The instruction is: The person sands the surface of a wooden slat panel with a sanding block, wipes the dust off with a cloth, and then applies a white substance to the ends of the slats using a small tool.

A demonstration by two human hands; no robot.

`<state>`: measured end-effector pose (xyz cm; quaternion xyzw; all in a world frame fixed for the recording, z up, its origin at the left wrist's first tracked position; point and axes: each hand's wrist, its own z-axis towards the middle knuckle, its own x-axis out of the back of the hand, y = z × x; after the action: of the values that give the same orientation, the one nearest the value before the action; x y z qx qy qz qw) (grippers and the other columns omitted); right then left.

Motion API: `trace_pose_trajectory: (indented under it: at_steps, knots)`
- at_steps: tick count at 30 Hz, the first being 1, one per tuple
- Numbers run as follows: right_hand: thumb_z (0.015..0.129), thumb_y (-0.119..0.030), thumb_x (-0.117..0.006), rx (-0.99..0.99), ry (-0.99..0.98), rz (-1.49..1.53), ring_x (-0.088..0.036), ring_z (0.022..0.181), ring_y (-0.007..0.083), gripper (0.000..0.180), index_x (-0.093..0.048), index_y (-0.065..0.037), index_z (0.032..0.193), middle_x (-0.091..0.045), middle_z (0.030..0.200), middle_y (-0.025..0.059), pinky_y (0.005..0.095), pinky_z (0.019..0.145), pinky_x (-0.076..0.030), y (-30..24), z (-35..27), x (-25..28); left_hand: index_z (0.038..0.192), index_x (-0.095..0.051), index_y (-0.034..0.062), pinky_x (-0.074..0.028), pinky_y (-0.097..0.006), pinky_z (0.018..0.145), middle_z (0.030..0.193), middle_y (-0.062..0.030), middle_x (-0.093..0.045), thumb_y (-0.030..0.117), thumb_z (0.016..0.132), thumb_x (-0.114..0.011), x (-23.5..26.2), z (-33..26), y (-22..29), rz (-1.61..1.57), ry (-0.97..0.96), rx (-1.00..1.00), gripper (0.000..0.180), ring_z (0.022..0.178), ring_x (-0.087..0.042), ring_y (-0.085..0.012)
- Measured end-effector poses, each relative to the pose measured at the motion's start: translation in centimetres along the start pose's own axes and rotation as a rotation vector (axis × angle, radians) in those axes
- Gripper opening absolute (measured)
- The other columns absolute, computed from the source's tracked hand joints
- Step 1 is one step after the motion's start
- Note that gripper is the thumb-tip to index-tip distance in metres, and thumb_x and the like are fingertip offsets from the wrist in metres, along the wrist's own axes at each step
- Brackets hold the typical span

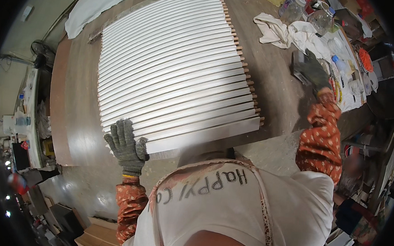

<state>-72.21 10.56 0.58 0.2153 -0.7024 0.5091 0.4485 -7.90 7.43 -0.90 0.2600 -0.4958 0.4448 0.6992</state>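
Observation:
A row of long white slats (173,72) lies side by side on the brown table, with wooden sticks (247,76) poking out between them along the right side. My left hand (127,145), in a grey knit glove, rests with fingers spread on the near left corner of the slats. Off to the right, over the table, my right hand (316,71) wears a dark glove and has its fingers closed around a dark, flat, rectangular block (298,66). The block is somewhat blurred, and I cannot tell its exact kind. It is apart from the slats.
White rags (275,31), clear plastic jars (294,11), a blue-capped bottle (339,63), pliers (339,90) and an orange coil (365,59) crowd the table's right side. A white cloth (95,8) lies at the far left. A fan (42,55) stands beyond the left edge.

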Motion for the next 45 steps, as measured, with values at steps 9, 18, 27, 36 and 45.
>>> trace_pose_trajectory:
  at_steps: [9, 18, 27, 36, 45]
  knots:
    - [0.080, -0.012, -0.052, 0.118, -0.371, 2.004, -0.039, 0.130, 0.0473, 0.072, -0.028, 0.002, 0.146, -0.037, 0.145, 0.0263, 0.0640, 0.109, -0.029, -3.2, -12.6, -1.6, 0.145, -0.038, 0.0094, -0.005, -0.056, 0.116, 0.149, -0.0170, -0.036, 0.067, 0.083, -0.049, 0.0, -0.2, -0.8, -0.022, 0.021, -0.078, 0.085, 0.141, -0.025, -0.0369]
    - [0.068, -0.009, -0.058, 0.043, 0.266, 1.678, -0.054, 0.119, 0.0384, 0.079, -0.036, 0.002, 0.143, -0.046, 0.139, 0.0239, 0.0468, 0.100, -0.047, -11.1, -20.3, -8.5, 0.146, -0.038, 0.0138, -0.002, -0.060, 0.115, 0.153, -0.0140, -0.029, 0.081, 0.075, -0.049, -1.8, -1.4, -2.3, -0.074, 0.095, -0.378, 0.098, 0.146, -0.014, -0.0345]
    - [0.068, -0.002, -0.056, -0.067, 0.675, 1.182, -0.058, 0.109, 0.0241, 0.079, -0.037, -0.001, 0.144, -0.050, 0.136, 0.0155, 0.0321, 0.093, -0.049, -17.1, -21.4, -12.3, 0.140, -0.046, 0.0280, -0.012, -0.060, 0.115, 0.152, -0.0042, -0.034, 0.069, 0.087, -0.045, -2.8, -1.6, -1.9, -0.070, 0.208, -0.271, 0.067, 0.142, -0.028, -0.0278]
    - [0.063, -0.007, -0.062, -0.070, 0.457, 1.320, -0.059, 0.107, 0.0259, 0.082, -0.039, 0.000, 0.142, -0.056, 0.125, 0.0157, 0.0366, 0.094, -0.050, -15.5, -21.2, -13.7, 0.148, -0.033, 0.0275, -0.002, -0.062, 0.113, 0.156, -0.0083, -0.023, 0.065, 0.072, -0.066, 0.3, -0.1, -2.1, -0.118, -0.186, -0.273, 0.092, 0.146, -0.011, -0.0364]
    - [0.092, -0.037, -0.059, -0.091, 0.755, -0.182, -0.039, 0.134, 0.0367, 0.065, -0.036, -0.007, 0.145, -0.040, 0.145, 0.0201, 0.0444, 0.109, -0.033, -19.7, -19.2, -15.9, 0.145, -0.038, 0.0209, -0.013, -0.063, 0.112, 0.148, -0.0199, -0.032, 0.056, 0.060, -0.078, 2.6, 4.3, -1.7, -0.303, -0.266, -0.428, 0.101, 0.138, -0.025, -0.0438]
